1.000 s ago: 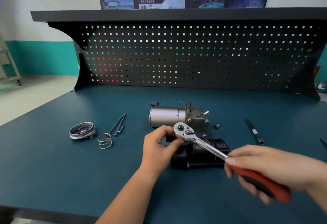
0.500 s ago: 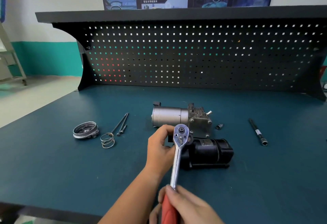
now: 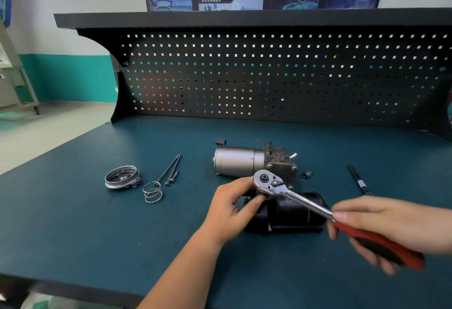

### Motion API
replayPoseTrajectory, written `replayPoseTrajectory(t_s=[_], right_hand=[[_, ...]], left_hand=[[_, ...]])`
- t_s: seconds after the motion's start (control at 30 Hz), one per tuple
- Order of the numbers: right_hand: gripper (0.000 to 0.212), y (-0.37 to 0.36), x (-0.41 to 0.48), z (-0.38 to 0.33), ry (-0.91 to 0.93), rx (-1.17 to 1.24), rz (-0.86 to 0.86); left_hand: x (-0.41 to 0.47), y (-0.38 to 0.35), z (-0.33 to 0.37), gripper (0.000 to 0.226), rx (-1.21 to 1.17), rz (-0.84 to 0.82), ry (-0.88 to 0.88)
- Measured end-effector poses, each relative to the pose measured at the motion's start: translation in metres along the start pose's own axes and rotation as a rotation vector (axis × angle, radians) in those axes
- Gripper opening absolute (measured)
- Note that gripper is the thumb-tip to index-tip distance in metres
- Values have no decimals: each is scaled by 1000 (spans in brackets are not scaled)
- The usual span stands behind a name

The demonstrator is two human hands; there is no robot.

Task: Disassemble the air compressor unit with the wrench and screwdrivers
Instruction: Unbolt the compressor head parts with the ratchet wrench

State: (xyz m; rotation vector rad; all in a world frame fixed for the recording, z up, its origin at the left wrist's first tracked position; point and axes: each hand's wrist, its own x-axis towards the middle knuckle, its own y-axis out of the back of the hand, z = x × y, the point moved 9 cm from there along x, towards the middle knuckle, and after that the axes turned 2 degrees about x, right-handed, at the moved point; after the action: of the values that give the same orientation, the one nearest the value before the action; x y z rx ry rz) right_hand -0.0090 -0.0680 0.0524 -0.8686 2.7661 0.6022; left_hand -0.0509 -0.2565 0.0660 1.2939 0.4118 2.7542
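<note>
The left hand (image 3: pixel 232 207) reaches forward and pinches the wrench (image 3: pixel 293 195) at its round head. The right hand (image 3: pixel 391 225) grips the red handle. The air compressor (image 3: pixel 244 162) sits just past the left fingertips.

Bench top (image 3: pixel 97 235): dk teal, plain. Pegboard (image 3: pixel 293 88): blk, square-hole grid. Wrench (image 3: pixel 300 201): chrome head/shaft, red+blk handle. Compressor (image 3: pixel 239 162): silver motor, blk lower housing.

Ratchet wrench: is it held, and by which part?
Yes. The right hand grips the ratchet wrench by its red handle; the left hand pinches its head.
</note>
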Motion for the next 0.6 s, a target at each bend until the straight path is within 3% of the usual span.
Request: replayPoseTrajectory(t_s=[0.1, 0.37, 0.43, 0.5, 0.6], right_hand=[[36, -24, 2, -1, -22, 69, -71], [27, -136, 11, 11, -10, 442, 1], [32, -143, 18, 5, 103, 291, 98], [37, -153, 24, -4, 177, 292, 103], [14, -151, 20, -4, 143, 416, 100]], left_hand=[[1, 5, -3, 21, 60, 59, 8], [-2, 8, -5, 18, 61, 190, 59], [-3, 9, -8, 22, 69, 221, 84], [-4, 10, -12, 24, 73, 234, 113], [-4, 9, -15, 35, 67, 211, 138]])
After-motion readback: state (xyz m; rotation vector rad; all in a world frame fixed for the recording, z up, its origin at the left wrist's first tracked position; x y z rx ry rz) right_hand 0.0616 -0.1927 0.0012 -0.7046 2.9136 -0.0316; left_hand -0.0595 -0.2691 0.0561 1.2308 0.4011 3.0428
